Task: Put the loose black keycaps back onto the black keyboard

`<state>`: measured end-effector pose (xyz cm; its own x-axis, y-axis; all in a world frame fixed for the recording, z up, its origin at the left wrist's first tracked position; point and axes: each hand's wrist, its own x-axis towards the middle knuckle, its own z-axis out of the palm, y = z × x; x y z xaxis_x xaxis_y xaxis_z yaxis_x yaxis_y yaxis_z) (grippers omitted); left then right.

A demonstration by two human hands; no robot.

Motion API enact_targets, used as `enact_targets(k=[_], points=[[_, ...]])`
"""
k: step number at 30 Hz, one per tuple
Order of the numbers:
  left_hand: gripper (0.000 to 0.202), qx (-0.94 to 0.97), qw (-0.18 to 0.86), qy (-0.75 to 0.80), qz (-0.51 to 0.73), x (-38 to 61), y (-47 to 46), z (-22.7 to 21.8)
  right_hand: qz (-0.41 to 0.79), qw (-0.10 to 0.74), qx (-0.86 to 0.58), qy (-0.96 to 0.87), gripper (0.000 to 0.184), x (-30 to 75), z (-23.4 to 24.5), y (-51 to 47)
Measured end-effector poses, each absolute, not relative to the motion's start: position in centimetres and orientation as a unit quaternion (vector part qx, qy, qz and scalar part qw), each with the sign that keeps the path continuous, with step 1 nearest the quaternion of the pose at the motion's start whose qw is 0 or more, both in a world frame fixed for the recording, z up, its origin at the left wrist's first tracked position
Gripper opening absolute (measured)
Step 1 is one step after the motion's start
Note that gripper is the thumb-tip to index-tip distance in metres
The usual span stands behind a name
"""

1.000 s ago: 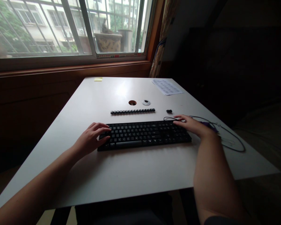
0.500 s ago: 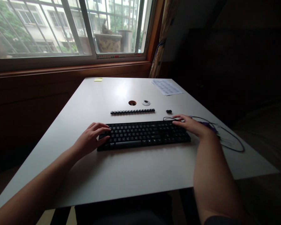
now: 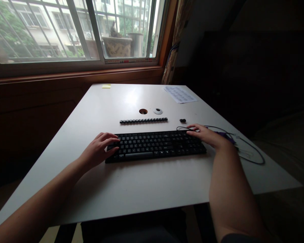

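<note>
Keyboard [image 3: 152, 143]: one, black, full-length, lying flat near the middle of a white table [image 3: 142, 189], its long pale-glinting space bar on the near side. Landmark for all entries below.

Left hand [image 3: 98, 148]: at the keyboard's left end, half open, fingers bent over the keys and thumb held apart; rests on the keyboard; whether it presses cannot be told.

Right hand [image 3: 205, 133]: at the keyboard's far right corner, loosely open, fingers extended across the far edge; touches the keyboard; any grip on it cannot be made out.

Row of small black key-like pieces [image 3: 143, 120]: beyond the keyboard, roughly parallel to its far edge and apart from it.

Small dark piece [image 3: 182, 120]: beyond the keyboard's right part, near the right hand; detail too small to read.

Thin black cable [image 3: 263, 159]: looped to the right of the keyboard; a dark loop, apparently the same cable, shows at the keyboard's far edge beside the right hand's fingers.

Purple item [image 3: 225, 135]: right of the keyboard, partly covered by the right arm, which stands in front of it and of some cable.

Round hole [image 3: 143, 111] and white ring [image 3: 158, 111]: side by side, beyond the keyboard and the row.

Printed sheets [image 3: 181, 93]: far beyond the keyboard's right part.

Yellow note [image 3: 106, 86]: far beyond the keyboard's left end, near the table's far edge.
</note>
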<state>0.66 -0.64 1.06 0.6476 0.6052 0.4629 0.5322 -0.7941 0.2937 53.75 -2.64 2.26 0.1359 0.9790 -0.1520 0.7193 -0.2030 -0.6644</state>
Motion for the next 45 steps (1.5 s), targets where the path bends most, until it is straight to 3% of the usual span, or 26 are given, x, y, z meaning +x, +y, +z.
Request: enact_targets(k=[45], points=[[0.022, 0.903, 0.07, 0.32, 0.279, 0.75, -0.72, 1.07, 0.289, 0.226, -0.712, -0.599, 0.054, 54.38, 1.61, -2.37]])
